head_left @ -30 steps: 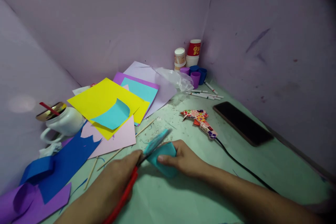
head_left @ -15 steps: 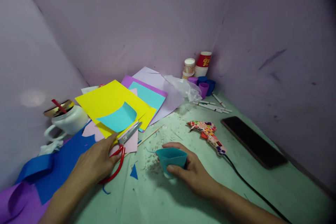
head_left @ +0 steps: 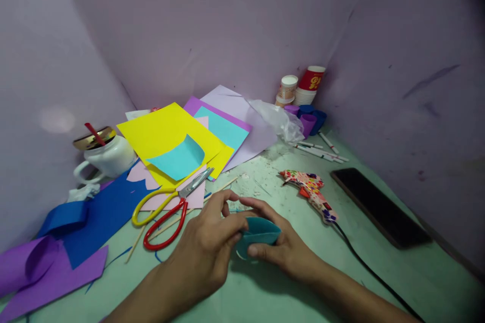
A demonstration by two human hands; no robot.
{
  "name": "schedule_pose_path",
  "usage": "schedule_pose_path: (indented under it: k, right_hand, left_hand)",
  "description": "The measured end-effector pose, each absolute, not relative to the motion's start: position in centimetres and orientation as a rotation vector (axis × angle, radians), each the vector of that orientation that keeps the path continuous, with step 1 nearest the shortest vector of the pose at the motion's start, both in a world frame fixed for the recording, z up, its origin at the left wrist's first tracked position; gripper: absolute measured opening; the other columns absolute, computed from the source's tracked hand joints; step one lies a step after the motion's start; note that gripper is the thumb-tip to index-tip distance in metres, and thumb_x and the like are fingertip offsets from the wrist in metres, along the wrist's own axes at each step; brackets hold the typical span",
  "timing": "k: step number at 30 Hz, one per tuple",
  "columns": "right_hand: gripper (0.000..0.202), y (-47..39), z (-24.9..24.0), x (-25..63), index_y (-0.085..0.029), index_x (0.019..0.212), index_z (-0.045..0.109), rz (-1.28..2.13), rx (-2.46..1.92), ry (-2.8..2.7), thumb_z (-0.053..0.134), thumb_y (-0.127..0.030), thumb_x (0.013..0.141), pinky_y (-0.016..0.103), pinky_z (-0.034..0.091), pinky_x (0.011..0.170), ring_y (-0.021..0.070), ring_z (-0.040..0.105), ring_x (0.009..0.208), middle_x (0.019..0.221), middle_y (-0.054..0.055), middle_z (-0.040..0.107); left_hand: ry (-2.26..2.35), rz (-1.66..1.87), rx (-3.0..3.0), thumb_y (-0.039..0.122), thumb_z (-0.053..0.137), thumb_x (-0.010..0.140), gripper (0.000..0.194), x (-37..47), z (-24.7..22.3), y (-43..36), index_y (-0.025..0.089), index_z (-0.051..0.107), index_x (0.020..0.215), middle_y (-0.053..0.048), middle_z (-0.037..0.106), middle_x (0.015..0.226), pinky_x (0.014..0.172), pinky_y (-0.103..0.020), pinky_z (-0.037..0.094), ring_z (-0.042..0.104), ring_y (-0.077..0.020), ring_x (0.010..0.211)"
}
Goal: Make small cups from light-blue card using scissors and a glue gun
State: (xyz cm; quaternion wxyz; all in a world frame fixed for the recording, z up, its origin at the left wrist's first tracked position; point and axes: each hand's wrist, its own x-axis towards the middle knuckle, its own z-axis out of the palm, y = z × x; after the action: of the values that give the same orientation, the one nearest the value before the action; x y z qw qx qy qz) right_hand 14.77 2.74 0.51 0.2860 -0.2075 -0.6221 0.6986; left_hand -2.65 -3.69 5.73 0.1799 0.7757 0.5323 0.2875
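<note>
A small teal cup-shaped piece of craft paper (head_left: 262, 231) is held low over the table, its opening squeezed to an oval. My right hand (head_left: 286, 247) grips it from the right, thumb on the near wall and fingers behind. At its left edge, my left hand (head_left: 212, 237) pinches the rim with thumb and fingers; the fingertips are partly hidden. Scissors (head_left: 183, 195) with one yellow and one red handle lie left of my left hand, blades pointing away over a pink sheet (head_left: 197, 194). Wooden sticks (head_left: 135, 242) lie partly beneath them.
A floral glue gun (head_left: 316, 194) with a black cord and a phone (head_left: 379, 207) lie on the right. Yellow sheets (head_left: 159, 133) and a blue sheet (head_left: 109, 212) spread leftward near a white mug (head_left: 113, 159). Paper cups (head_left: 305, 96) and markers (head_left: 320, 153) are at the back.
My left hand has let go of the scissors, leaving them on the table, and moved right to the teal paper cup. My right hand still holds the cup. The view has shifted slightly.
</note>
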Motion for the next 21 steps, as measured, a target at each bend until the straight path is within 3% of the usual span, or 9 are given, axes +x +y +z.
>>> schedule_pose_path:
  k: [2,4,6,8,10,14,17,21]
  right_hand:
    - [0.081,3.0,0.9,15.1,-0.028,0.132,0.039,1.671,-0.580,-1.728,0.078,-0.045,0.064,0.043,0.043,0.093,0.0255,0.055,0.110,0.125,0.010,0.056]
    - [0.076,3.3,1.6,15.8,-0.031,0.131,0.042,1.320,-0.613,-1.811,0.078,-0.042,0.065,0.038,0.045,0.089,0.0213,0.055,0.101,0.125,0.008,0.055]
    - [0.054,3.5,2.6,16.5,-0.031,0.121,0.052,1.041,-0.608,-1.905,0.074,-0.034,0.072,0.028,0.049,0.072,0.0141,0.056,0.078,0.111,0.004,0.063]
    - [0.032,3.5,3.6,17.0,-0.027,0.108,0.061,0.925,-0.571,-2.018,0.070,-0.026,0.077,0.020,0.045,0.054,0.0092,0.052,0.059,0.093,0.001,0.069]
    - [0.021,3.3,4.2,17.3,-0.023,0.098,0.065,0.899,-0.548,-2.097,0.069,-0.023,0.077,0.018,0.041,0.047,0.0073,0.051,0.051,0.081,0.000,0.071]
    - [0.011,3.1,4.4,17.0,-0.017,0.083,0.068,0.999,-0.627,-2.174,0.068,-0.027,0.078,0.018,0.039,0.046,0.0075,0.050,0.048,0.063,-0.001,0.068]
    - [0.020,3.3,4.4,16.7,-0.015,0.067,0.066,1.103,-0.747,-2.200,0.066,-0.031,0.079,0.019,0.036,0.045,0.0078,0.046,0.046,0.051,-0.002,0.059]
    - [0.024,3.5,4.6,16.7,-0.015,0.065,0.067,1.146,-0.835,-2.231,0.064,-0.034,0.079,0.020,0.034,0.045,0.0083,0.044,0.047,0.050,-0.002,0.056]
  left_hand:
    - [1.528,0.758,2.148,0.009,0.037,0.084,0.021,-2.9,6.1,-3.6,0.021,0.053,0.091,-0.010,0.040,0.125,0.082,-0.036,0.046,0.051,-0.0189,0.098]
    - [1.588,0.660,2.094,0.013,0.037,0.084,0.017,-2.8,6.8,-3.5,0.021,0.051,0.089,-0.009,0.042,0.123,0.081,-0.040,0.045,0.051,-0.0213,0.098]
    - [1.601,0.545,2.051,0.015,0.038,0.084,0.014,-2.6,7.6,-3.4,0.022,0.050,0.087,-0.007,0.048,0.112,0.078,-0.040,0.044,0.052,-0.0211,0.092]
    - [1.587,0.475,2.011,0.017,0.040,0.084,0.011,-2.4,8.4,-3.2,0.022,0.050,0.084,-0.003,0.053,0.095,0.071,-0.036,0.043,0.052,-0.0189,0.082]
    - [1.571,0.453,1.966,0.019,0.042,0.084,0.010,-2.2,8.9,-2.9,0.022,0.051,0.082,0.000,0.053,0.084,0.066,-0.032,0.041,0.051,-0.0166,0.075]
    - [1.542,0.493,1.902,0.021,0.046,0.084,0.009,-2.1,8.6,-2.7,0.022,0.054,0.081,0.001,0.053,0.083,0.065,-0.031,0.038,0.051,-0.0152,0.075]
    - [1.472,0.573,1.897,0.021,0.043,0.086,0.011,-2.0,8.0,-2.7,0.022,0.054,0.085,0.000,0.052,0.088,0.070,-0.031,0.039,0.051,-0.0148,0.079]
    - [1.426,0.552,1.925,0.021,0.038,0.089,0.016,-1.8,7.7,-2.6,0.020,0.052,0.080,-0.001,0.049,0.091,0.073,-0.031,0.041,0.050,-0.0140,0.080]
